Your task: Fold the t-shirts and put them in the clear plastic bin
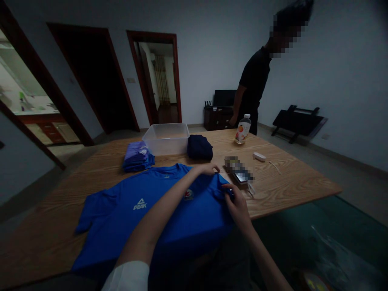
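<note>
Shirt [197,214] spread flat on the desk [287,186], apparently so its sleeve [223,184] lies reachable.
Right hand [237,201] pinches the sleeve; left hand [208,169] touches the shoulder [209,180], its grip unclear.

Blue shirt [194,220] – white lettering [140,206], wood-grained table [281,184]

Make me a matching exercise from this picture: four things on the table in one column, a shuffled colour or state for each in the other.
1. Shirt
2. Bin
3. Bottle
4. Cloth bundle right of the bin

A. Upright, with a white cap
B. Dark navy
C. Blue, with white lettering
D. Translucent, open-topped

Pairs: 1-C, 2-D, 3-A, 4-B
</note>
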The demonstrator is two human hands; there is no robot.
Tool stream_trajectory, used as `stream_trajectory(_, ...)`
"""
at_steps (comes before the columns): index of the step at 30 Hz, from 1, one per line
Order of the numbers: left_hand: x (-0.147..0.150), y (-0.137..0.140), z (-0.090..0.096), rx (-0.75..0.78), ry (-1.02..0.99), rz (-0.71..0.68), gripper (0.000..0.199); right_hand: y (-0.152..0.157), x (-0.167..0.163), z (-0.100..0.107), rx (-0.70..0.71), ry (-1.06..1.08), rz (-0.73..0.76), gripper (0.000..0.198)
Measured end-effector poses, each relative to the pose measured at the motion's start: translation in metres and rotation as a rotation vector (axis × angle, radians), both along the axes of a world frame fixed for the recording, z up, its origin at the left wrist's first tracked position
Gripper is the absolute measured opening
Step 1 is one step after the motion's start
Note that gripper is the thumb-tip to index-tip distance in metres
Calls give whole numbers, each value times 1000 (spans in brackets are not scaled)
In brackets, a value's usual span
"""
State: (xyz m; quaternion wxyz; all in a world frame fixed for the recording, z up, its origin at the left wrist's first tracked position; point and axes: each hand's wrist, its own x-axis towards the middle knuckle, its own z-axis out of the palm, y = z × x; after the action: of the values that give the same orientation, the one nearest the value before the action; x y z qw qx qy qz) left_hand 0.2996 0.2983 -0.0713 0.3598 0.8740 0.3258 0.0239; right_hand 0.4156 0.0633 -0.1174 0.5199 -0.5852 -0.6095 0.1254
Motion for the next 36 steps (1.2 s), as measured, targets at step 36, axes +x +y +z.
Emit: stream_trajectory(36,-98,-48,-1,-325,-527,153,23,-6,-30,25,218,-258,273,32)
